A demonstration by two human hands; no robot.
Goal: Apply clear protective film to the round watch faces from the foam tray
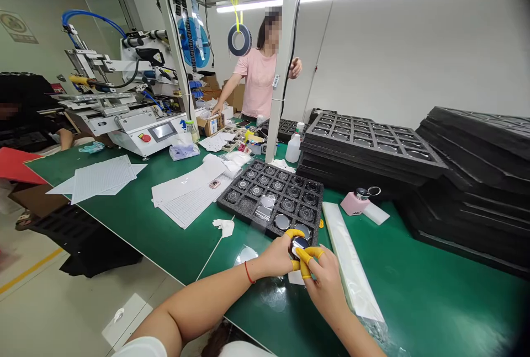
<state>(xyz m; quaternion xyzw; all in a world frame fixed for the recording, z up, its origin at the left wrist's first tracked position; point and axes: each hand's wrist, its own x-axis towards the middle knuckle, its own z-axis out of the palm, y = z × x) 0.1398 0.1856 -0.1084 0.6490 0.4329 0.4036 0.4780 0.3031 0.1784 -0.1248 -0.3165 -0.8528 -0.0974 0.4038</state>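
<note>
My left hand (276, 256) grips a round, glossy dark disc-shaped part (300, 243) by its edge, above the near edge of the foam tray. Yellow finger cots cover fingertips on both hands. My right hand (322, 270) has its fingers closed against the disc's face, pinching a small white wipe (295, 249) that the fingers mostly hide. Just beyond lies the black foam tray (248, 216), its square pockets holding several round parts; some have ringed faces, others smooth shiny ones. A piece of clear film (265, 211) rests over some pockets.
A pink pump bottle (354, 202) and a long white strip-shaped pack (351, 263) lie to the right. Stacked black trays (364, 150) stand behind. Paper sheets (186, 191) and a machine (144, 131) are left. A co-worker in a pink shirt (259, 84) stands across the green table (434, 268).
</note>
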